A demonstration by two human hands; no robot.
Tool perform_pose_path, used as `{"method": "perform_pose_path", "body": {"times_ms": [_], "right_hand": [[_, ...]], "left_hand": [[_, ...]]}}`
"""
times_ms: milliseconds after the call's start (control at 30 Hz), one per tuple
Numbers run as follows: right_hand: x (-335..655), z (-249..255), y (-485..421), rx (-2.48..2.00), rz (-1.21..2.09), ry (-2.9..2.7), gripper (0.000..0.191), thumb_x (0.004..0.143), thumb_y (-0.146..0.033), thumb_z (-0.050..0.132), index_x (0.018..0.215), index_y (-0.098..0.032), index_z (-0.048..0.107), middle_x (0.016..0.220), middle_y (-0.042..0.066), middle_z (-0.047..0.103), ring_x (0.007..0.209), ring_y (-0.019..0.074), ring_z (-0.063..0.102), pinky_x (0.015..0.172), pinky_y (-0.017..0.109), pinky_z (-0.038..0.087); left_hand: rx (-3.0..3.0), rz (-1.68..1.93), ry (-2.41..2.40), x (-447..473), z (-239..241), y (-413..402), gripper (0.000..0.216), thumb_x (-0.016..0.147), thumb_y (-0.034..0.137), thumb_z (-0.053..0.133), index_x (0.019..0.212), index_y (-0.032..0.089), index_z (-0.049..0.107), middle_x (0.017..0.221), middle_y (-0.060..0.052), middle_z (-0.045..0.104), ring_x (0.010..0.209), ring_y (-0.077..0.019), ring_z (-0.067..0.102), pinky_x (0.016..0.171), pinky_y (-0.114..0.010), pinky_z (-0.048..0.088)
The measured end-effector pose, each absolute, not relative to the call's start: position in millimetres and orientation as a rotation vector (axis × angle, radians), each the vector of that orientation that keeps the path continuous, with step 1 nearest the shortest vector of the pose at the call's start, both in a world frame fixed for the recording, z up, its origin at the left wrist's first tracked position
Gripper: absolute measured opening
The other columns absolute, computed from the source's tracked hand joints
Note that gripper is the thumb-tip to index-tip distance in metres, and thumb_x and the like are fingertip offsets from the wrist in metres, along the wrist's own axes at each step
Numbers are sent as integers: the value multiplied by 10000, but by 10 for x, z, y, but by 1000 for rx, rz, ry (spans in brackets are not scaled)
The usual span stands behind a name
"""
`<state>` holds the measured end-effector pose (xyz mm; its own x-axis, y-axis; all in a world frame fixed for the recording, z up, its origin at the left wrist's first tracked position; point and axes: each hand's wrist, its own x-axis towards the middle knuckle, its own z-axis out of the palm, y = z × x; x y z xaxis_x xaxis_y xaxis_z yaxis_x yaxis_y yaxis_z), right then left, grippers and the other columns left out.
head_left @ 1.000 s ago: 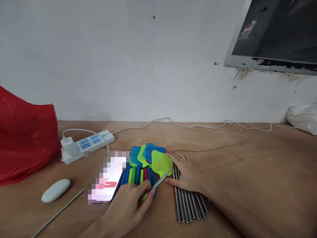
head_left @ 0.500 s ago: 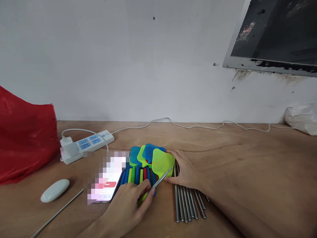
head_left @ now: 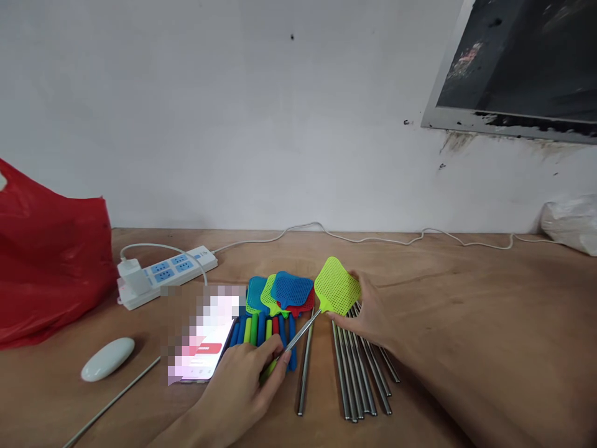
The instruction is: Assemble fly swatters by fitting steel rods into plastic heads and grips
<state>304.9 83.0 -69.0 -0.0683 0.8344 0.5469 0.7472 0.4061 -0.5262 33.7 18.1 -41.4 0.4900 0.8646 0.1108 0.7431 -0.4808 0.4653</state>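
My left hand (head_left: 247, 382) is closed around the yellow-green handle of a metal rod (head_left: 302, 333), which slants up to the right. My right hand (head_left: 370, 317) pinches a yellow-green fly swatter head (head_left: 336, 286) by its right side. The neck of that head meets the rod's upper tip; how far the rod is in I cannot tell. Beneath my right hand lies a bundle of metal rods (head_left: 357, 373). One loose rod (head_left: 305, 370) lies apart, left of the bundle. Several coloured handles (head_left: 261, 326) lie beyond my left hand, below overlapping swatter heads, a blue one (head_left: 291, 289) on top.
A lit phone (head_left: 208, 342) lies left of the handles. Farther left are a white oval object (head_left: 108, 359), a power strip (head_left: 175, 270) with a plug and cable, and a red plastic bag (head_left: 51, 261). A white bag (head_left: 569, 224) sits at the far right by the wall.
My right hand has lifted the yellow-green head up and right, off the pile, onto the rod's tip. The single rod now shows separate from the bundle. My left hand keeps its hold.
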Motion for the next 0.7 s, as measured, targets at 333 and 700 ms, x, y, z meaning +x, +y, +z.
{"method": "perform_pose_path", "body": {"times_ms": [333, 700], "right_hand": [[3037, -647, 797, -1372, 143, -1788, 793, 654, -535, 806, 1257, -189, 426, 1182, 156, 615, 1100, 352, 605, 936, 495, 486], [3045, -657, 764, -1399, 147, -1825, 865, 607, -555, 824, 1270, -207, 391, 1152, 129, 626, 1031, 338, 641, 855, 469, 522]], "left_hand": [[2366, 412, 1370, 339, -417, 195, 342, 1021, 406, 287, 812, 234, 496, 611, 4, 532, 551, -214, 547, 540, -287, 283], [2359, 347, 1376, 354, -424, 168, 368, 1033, 406, 263, 841, 226, 521, 679, -22, 593, 607, -228, 594, 556, -291, 310]]}}
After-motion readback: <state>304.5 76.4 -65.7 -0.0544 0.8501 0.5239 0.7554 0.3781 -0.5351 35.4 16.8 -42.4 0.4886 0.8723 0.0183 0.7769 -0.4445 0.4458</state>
